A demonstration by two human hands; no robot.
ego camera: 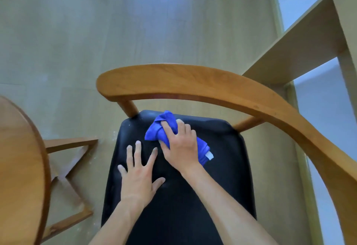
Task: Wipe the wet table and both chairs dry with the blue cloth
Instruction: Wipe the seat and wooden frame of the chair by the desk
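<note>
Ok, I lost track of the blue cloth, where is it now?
In the head view the blue cloth lies bunched at the back of the black chair seat, gripped under the right hand, just right of the flat left hand.

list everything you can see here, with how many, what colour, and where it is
chair: one, curved brown wooden back rail, black padded seat, centre of view
blue cloth: one, bunched, white tag at its right end, on the far part of the seat
round table: one, brown wood, left edge, crossed wooden base below it
desk: one, pale wood, upper right
floor: pale wood-look boards, behind and around the chair
left hand: fingers spread flat on the seat
right hand: grips the cloth on the seat
</note>
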